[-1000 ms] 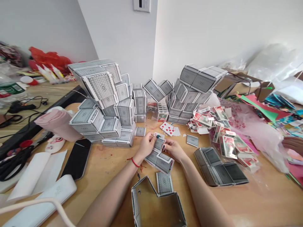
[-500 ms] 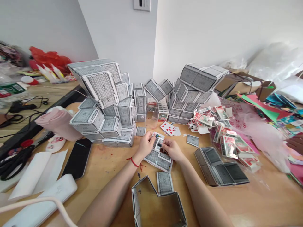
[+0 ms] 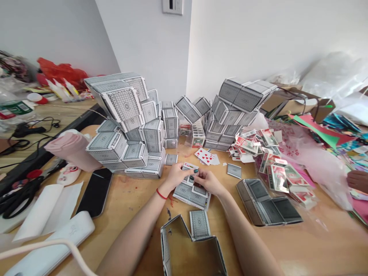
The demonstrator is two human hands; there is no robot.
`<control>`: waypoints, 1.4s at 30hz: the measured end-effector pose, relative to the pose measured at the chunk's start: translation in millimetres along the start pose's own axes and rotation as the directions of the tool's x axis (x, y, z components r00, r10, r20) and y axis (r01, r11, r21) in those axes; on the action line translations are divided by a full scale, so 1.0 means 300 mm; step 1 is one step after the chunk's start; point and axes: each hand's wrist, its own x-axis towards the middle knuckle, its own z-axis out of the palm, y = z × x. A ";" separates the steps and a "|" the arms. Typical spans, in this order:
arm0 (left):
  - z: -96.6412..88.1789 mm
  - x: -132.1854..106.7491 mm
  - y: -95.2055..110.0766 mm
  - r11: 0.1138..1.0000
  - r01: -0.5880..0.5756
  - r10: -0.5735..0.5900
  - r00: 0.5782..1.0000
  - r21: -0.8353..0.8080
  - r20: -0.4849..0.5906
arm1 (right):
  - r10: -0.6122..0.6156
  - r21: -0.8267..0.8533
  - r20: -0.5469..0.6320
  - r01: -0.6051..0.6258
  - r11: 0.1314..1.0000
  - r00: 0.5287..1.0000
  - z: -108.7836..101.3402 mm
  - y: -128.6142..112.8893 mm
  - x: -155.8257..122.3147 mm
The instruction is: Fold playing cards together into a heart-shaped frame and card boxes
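My left hand grips the far end of a panel of joined playing cards, its thumb pressed on top. My right hand pinches the same panel at its right side, fingers bent and close to the left thumb. Grey patterned backs face up on most of the panel; a K shows on the card at its far edge. Between me and the panel lies a single face-down card. Nearest me stands an open L-shaped frame of cards. Beyond my hands are loose face-up cards, hearts showing.
Tall stacks of card-built blocks rise at left and right. An L-shaped card box and small red-and-white card boxes lie right. A phone, white power bank and scissors lie left. Another person's hand shows far right.
My left hand has shifted slightly, its thumb now further right, nearer the right fingers. The panel has moved very little. The blocks and boxes around it stay put.
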 end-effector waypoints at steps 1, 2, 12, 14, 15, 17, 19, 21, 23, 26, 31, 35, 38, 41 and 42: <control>-0.003 0.001 0.001 1.000 0.017 -0.017 1.000 -0.026 -0.008 | 0.012 -0.013 0.016 -0.012 1.000 1.000 -0.001 -0.003 -0.001; -0.005 0.001 0.002 0.999 0.023 -0.024 1.000 -0.047 -0.018 | 0.021 -0.034 0.022 -0.020 0.999 1.000 -0.001 -0.006 -0.001; -0.008 -0.004 0.026 0.999 0.035 -0.033 0.995 -0.018 0.097 | 0.081 -0.158 -0.098 -0.095 0.983 0.992 0.027 -0.015 -0.004; -0.002 -0.002 0.025 0.999 0.053 -0.052 0.996 -0.013 0.075 | 0.067 -0.196 -0.120 -0.090 0.976 0.991 0.032 -0.014 -0.004; 0.002 -0.001 0.025 0.998 0.066 -0.065 0.996 -0.016 0.062 | 0.055 -0.212 -0.127 -0.081 0.974 0.990 0.034 -0.014 -0.003; 0.009 0.001 0.027 0.996 0.091 -0.090 0.995 -0.027 0.042 | 0.023 -0.241 -0.134 -0.055 0.969 0.991 0.037 -0.016 -0.003; 0.014 0.001 0.031 0.995 0.096 -0.095 0.995 -0.035 0.032 | -0.016 -0.266 -0.126 -0.018 0.964 0.992 0.038 -0.017 -0.003; 0.016 0.001 0.033 0.996 0.083 -0.082 0.996 -0.039 0.028 | -0.049 -0.275 -0.113 0.017 0.961 0.992 0.037 -0.015 -0.003; 0.014 0.002 0.033 0.997 0.061 -0.060 0.998 -0.039 0.016 | -0.055 -0.262 -0.116 0.023 0.965 0.992 0.034 -0.013 -0.001; 0.004 0.007 0.023 0.999 0.033 -0.033 0.999 -0.032 -0.023 | -0.020 -0.194 -0.097 0.001 0.981 0.995 0.023 -0.009 0.001; -0.021 0.019 0.000 0.985 0.063 -0.076 0.994 -0.160 -0.079 | -0.088 -0.138 -0.306 0.047 0.989 0.948 -0.047 0.006 0.005; -0.028 0.021 0.003 0.933 0.082 -0.120 0.989 -0.349 -0.089 | -0.342 -0.439 -0.683 0.011 0.899 0.645 -0.123 0.043 0.021; -0.023 0.018 0.007 0.916 0.071 -0.133 0.982 -0.396 -0.132 | -0.355 -0.543 -0.659 -0.093 0.835 0.664 -0.146 0.063 0.032; -0.018 0.014 0.001 0.917 0.064 -0.137 0.977 -0.394 -0.160 | -0.325 -0.569 -0.650 -0.156 0.807 0.687 -0.142 0.070 0.039; -0.018 0.013 -0.004 0.921 0.063 -0.136 0.977 -0.384 -0.164 | -0.325 -0.572 -0.651 -0.162 0.804 0.685 -0.141 0.072 0.041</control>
